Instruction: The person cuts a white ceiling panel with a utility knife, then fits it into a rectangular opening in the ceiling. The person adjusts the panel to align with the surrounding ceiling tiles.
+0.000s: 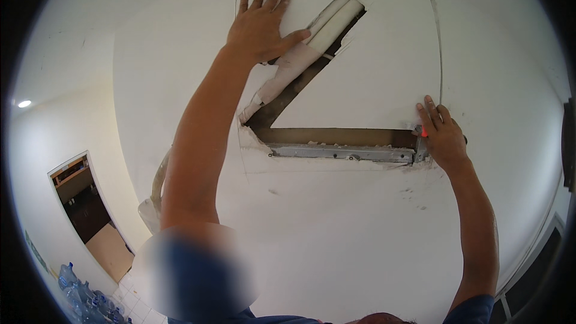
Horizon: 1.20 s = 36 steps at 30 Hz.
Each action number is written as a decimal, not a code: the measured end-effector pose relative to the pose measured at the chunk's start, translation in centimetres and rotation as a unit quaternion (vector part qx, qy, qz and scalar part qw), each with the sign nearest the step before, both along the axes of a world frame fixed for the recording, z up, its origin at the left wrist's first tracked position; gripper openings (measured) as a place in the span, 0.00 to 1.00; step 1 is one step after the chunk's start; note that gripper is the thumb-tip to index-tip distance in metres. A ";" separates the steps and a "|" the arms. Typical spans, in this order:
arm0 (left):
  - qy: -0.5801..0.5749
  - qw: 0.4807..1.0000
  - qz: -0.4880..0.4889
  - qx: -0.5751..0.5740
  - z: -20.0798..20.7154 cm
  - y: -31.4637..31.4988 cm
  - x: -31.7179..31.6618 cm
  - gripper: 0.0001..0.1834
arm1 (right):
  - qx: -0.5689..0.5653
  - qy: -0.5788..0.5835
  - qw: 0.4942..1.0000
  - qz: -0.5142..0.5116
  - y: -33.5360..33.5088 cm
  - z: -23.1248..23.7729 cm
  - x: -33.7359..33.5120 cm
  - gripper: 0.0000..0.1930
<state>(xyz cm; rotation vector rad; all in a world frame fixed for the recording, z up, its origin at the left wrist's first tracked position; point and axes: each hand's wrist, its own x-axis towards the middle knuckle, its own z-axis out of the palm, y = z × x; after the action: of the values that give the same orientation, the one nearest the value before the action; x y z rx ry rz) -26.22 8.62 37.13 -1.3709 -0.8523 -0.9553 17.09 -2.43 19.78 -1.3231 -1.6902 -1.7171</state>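
My left hand (258, 24) lies flat and open on the white wall panel (372, 78), fingers spread, its thumb beside the diagonal opening. Inside that opening run pale wrapped pipes (312, 48). My right hand (445, 141) is at the right end of the horizontal slot (342, 138), some fingers stretched along the panel. A tool with a red part (425, 131) shows under this hand, and a dark end sticks out on its far side; the rest is hidden by the palm. A grey metal channel (342, 153) lines the slot's lower edge.
Dark cut lines (440, 48) run along the panel's right side and top. The slot's edges are ragged. A pale hose (159, 180) hangs left of my left forearm. At the lower left are a doorway (90, 210) and several clear blue bottles (84, 300).
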 end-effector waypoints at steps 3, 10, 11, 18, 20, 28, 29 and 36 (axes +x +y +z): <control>-0.001 0.994 -0.106 -0.007 1.2 1.1 1.7 0.44 | 0.000 -0.003 1.000 0.009 0.4 0.0 -0.5 0.37; -0.034 0.994 -0.102 0.014 1.5 2.2 3.9 0.37 | 0.011 -0.016 1.000 0.008 -0.1 0.2 -0.4 0.37; -0.037 0.994 -0.106 0.015 1.7 2.2 3.9 0.37 | 0.014 -0.020 1.000 0.003 0.0 0.2 -0.4 0.37; -0.041 0.994 -0.098 -0.011 1.4 1.6 4.3 0.36 | -0.007 -0.017 1.000 -0.023 0.0 0.1 -0.3 0.36; -0.042 0.994 -0.097 -0.003 1.6 1.5 4.5 0.34 | -0.010 -0.014 1.000 -0.023 -0.2 0.2 -0.4 0.36; -0.045 0.993 -0.103 -0.030 1.6 1.5 5.0 0.33 | 0.004 -0.009 1.000 -0.013 -0.1 0.2 -0.8 0.35; -0.046 0.994 -0.098 -0.022 1.5 1.6 5.1 0.33 | -0.001 -0.006 1.000 -0.013 0.1 0.2 -0.8 0.34; -0.044 0.990 -0.135 -0.008 1.8 1.7 4.9 0.32 | -0.016 0.011 1.000 -0.023 -0.3 0.3 -1.0 0.33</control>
<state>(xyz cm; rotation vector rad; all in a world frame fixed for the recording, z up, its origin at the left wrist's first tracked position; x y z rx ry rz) -21.31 10.31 38.90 -1.4915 -0.7520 -1.2282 16.05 -2.71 20.07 -1.4007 -1.6952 -1.7005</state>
